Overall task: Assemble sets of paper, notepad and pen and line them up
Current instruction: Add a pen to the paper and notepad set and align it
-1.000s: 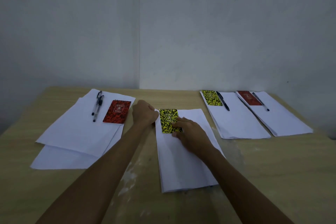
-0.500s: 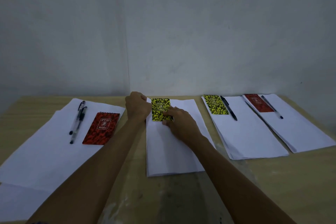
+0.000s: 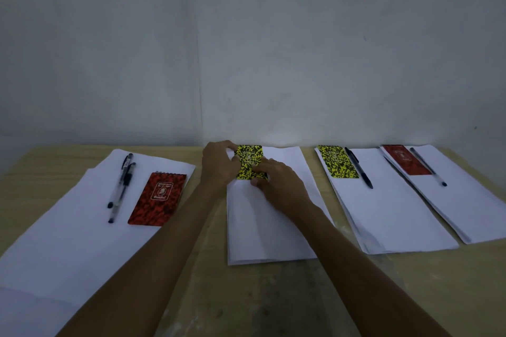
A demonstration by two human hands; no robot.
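Both hands out over the middle folded paper (image 3: 271, 227), meeting at its far left corner on the yellow notepad (image 3: 249, 162); left hand (image 3: 217, 165) at the pad's left edge, fingers curled round its far corner and thumb across the cover; right hand (image 3: 276, 182) on the near right corner, fingertips pressing the cover flat to the sheet

Pad's long axis running near to far, in line with the paper's long edges, far end close to the table's back edge (image 3: 175, 148)

Judged as squaring the pad into its corner; no pen on this sheet yet, so a pen looks the next need

Spare pens (image 3: 121, 186), two side by side, lying on the loose sheets (image 3: 82, 227) toward the table's left edge, long axes near to far with a slight lean, just left of the red notepad (image 3: 158, 198); off to the left of both hands, the left hand plainly the nearer, a short sideways reach, right hand well apart from them

Farther right, two sets already with pad and pen, lined up toward the back right corner
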